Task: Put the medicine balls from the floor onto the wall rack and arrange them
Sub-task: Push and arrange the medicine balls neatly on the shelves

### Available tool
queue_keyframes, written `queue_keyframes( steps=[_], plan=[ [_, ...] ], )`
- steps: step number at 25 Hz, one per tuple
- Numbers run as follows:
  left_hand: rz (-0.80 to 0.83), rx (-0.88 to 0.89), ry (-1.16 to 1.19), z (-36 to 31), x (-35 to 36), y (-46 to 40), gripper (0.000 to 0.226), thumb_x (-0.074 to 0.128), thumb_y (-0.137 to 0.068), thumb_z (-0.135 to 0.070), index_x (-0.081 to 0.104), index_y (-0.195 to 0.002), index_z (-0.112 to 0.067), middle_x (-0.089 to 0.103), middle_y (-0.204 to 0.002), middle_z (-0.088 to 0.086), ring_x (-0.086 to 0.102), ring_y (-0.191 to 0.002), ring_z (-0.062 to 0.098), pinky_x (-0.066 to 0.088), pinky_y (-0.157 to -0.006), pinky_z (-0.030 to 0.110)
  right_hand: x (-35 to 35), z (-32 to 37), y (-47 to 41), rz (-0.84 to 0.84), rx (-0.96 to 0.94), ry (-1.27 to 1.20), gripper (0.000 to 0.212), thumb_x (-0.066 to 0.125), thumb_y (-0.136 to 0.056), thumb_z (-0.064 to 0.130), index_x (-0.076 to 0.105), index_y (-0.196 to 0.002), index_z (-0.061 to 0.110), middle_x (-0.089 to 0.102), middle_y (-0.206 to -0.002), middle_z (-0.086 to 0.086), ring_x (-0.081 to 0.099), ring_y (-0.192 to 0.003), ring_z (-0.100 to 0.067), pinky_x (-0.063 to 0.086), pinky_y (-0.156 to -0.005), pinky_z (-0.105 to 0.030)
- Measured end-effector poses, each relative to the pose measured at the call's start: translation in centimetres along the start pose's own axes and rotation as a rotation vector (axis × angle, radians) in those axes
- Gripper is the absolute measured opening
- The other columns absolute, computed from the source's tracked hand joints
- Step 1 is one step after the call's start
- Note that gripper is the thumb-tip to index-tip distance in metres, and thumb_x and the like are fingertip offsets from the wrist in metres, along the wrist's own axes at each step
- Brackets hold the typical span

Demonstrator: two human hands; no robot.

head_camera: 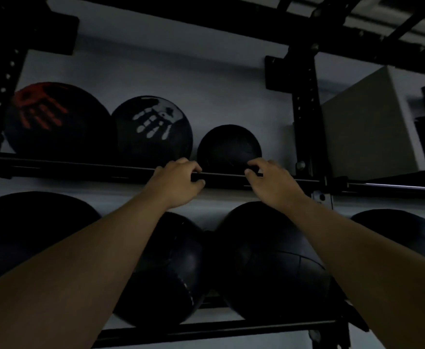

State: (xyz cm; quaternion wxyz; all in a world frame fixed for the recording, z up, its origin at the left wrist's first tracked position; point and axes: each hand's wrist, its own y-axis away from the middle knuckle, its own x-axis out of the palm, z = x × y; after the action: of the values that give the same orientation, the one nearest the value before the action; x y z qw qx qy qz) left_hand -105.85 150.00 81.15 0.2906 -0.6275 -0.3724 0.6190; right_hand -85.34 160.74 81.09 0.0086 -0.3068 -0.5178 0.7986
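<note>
The small plain black medicine ball point(229, 146) sits on the upper tier of the wall rack, just above and between both hands. The left hand point(178, 183) and right hand point(269, 181) hang at the front rail point(80, 170) with fingers loosely curled, holding nothing. Whether the fingertips touch the ball or the rail cannot be told in the dim light.

Handling, by judgement: the ball is probably dense for its size, with a matte, slightly grippy skin. It rolls freely along the rails. Take hold with both palms on opposite sides, low on the sphere.

Clearances:
- Just beyond the left hand: the white-handprint ball point(153, 129), touching or nearly touching the red-handprint ball point(55, 117) further left.
- A gap separates the small ball from the white-handprint ball; closing it means rolling the small ball toward the left hand.
- Beyond the right hand: open rail, then the black upright point(304, 117) and a grey box point(367, 127).
- Under both forearms: larger black balls point(269, 260) fill the lower tier.
</note>
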Motion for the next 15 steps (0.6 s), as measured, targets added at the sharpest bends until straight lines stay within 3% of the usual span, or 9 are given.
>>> queue_keyframes(
  steps=[10,15],
  plan=[
    [-0.131,0.018,-0.062,-1.5,2.5,-11.7,0.048,0.049,-0.106,-0.047,0.049,-0.15,-0.025,0.042,-0.157,0.005,0.04,-0.144,0.031,0.033,-0.119,0.048,0.2,-5.0,-11.1,-0.126,-0.025,-0.016,0.049,0.042,-0.107,0.043,0.05,-0.15,0.021,0.049,-0.148,-0.02,0.05,-0.135,-0.041,0.042,-0.112,-0.042],
    [-0.219,0.004,0.036,-3.2,6.0,-17.2,0.05,0.036,-0.11,-0.047,0.039,-0.158,-0.03,0.025,-0.17,0.003,0.029,-0.153,0.034,0.027,-0.123,0.051,1.6,-7.7,-16.5,-0.092,0.018,-0.157,0.057,0.035,-0.108,0.049,0.036,-0.159,0.023,0.032,-0.161,-0.022,0.041,-0.143,-0.042,0.033,-0.121,-0.045]
  ],
)
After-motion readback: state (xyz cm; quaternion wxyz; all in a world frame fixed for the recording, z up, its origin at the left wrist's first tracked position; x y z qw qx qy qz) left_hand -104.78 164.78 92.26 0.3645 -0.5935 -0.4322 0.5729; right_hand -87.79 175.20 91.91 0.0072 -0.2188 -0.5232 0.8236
